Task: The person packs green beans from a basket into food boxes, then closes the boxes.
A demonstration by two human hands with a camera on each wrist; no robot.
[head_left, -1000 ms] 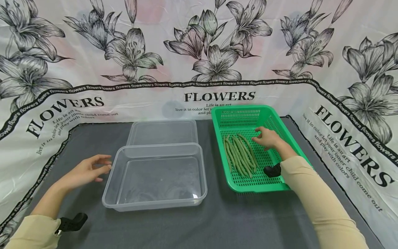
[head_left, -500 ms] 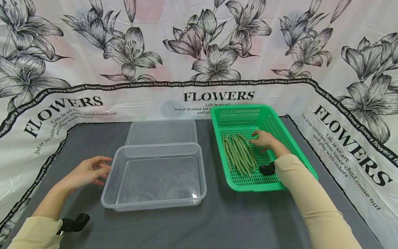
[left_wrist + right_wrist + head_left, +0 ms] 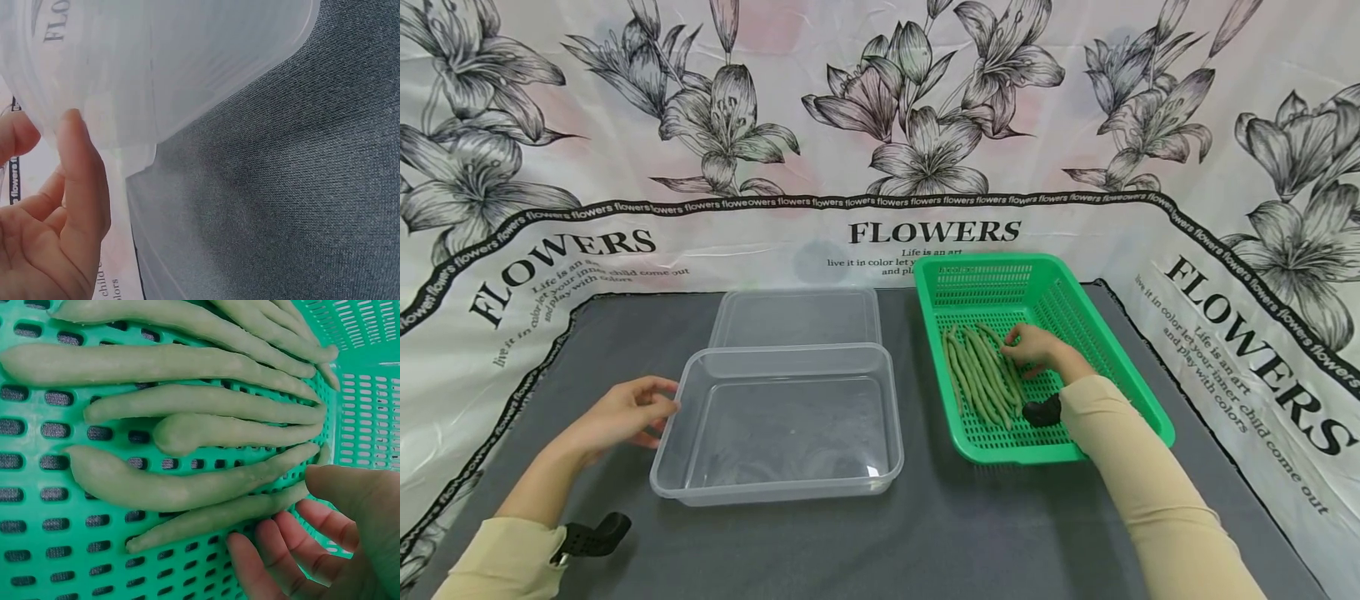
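Several green beans [image 3: 981,375] lie side by side in a green perforated basket [image 3: 934,400]. My right hand [image 3: 1037,346] is inside the basket at their right side. In the right wrist view its thumb and fingers [image 3: 325,515] pinch the outermost green bean [image 3: 212,520] near its far end. My left hand [image 3: 625,417] is at the left rim of a clear plastic container [image 3: 775,496], thumb and fingers relaxed. The left wrist view has a finger [image 3: 78,144] against the container's outer wall and the thumb by the rim. Nothing lies inside the container.
A flat clear lid [image 3: 797,312] lies behind the container on the grey cloth [image 3: 850,558]. A white flower-printed sheet [image 3: 760,250] rises behind and along both sides. The basket stands right of the container, with a gap between them.
My right hand has moved left and slightly down to the outermost bean, its fingers closing in. My left hand has come right, up to the container's rim. Container, basket and lid stay put.
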